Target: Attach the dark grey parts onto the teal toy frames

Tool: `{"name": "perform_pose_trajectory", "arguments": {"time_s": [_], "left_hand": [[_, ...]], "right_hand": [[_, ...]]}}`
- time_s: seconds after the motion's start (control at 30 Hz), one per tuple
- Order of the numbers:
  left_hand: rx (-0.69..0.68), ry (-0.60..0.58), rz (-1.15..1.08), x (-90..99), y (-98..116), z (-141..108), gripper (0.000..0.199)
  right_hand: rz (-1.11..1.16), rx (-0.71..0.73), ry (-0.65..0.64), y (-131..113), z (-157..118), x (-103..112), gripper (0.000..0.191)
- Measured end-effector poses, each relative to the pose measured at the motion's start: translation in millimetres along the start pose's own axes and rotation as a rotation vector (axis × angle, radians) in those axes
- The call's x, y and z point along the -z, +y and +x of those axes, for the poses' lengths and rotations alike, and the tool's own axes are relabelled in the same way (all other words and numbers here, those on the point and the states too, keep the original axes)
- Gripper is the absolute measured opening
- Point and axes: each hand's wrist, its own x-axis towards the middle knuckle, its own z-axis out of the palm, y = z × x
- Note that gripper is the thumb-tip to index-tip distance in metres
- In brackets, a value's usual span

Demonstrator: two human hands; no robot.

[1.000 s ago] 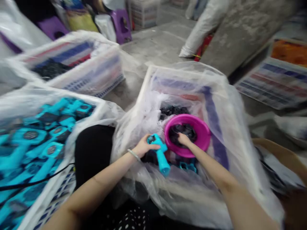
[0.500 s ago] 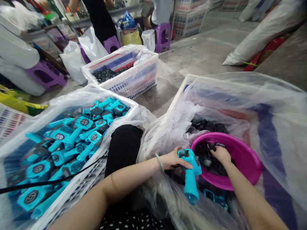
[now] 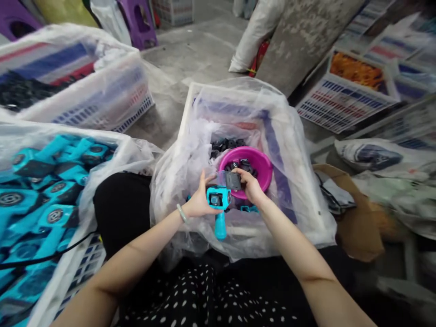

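Observation:
My left hand [image 3: 197, 201] grips a turquoise plastic toy body with a handle [image 3: 218, 200], its open housing facing me and the handle pointing down. Fingers and thumb of my right hand [image 3: 250, 184] pinch a dark grey plastic cover [image 3: 233, 180], held just above and right of the housing, close to it. Behind my right hand is a magenta bowl [image 3: 267, 170] with black plastic parts [image 3: 243, 165] in it. The bowl sits inside a white crate lined with clear plastic [image 3: 190, 116]; more black parts [image 3: 226, 145] lie beyond the bowl.
A crate at left holds many turquoise toy pieces [image 3: 51, 190], with a black cable [image 3: 44, 260] across it. Another lined crate [image 3: 102, 97] stands farther back. Right are a crate of orange parts [image 3: 356, 72], a cardboard box [image 3: 361, 227] and plastic bags [image 3: 378, 156].
My right hand has come out of the magenta bowl with a dark grey cover and moved beside the turquoise body. My left hand has turned that body's opening toward me. The view has swung right.

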Motion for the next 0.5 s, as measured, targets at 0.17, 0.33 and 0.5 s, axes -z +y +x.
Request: {"name": "perform_pose_trajectory", "arguments": {"time_s": [0.17, 0.33, 0.5], "left_hand": [[-0.133, 0.085, 0.147, 6.8, 13, -6, 0.098], [-0.262, 0.064, 0.236, 11.1, 17, -6, 0.071], [-0.228, 0.019, 0.278, 12.6, 21, -12, 0.076]], "right_hand": [[0.045, 0.08, 0.065, 10, -19, -16, 0.041], [-0.225, 0.381, 0.134, 7, -38, -29, 0.065], [-0.492, 0.519, -0.037, -13, -51, -34, 0.042]]}}
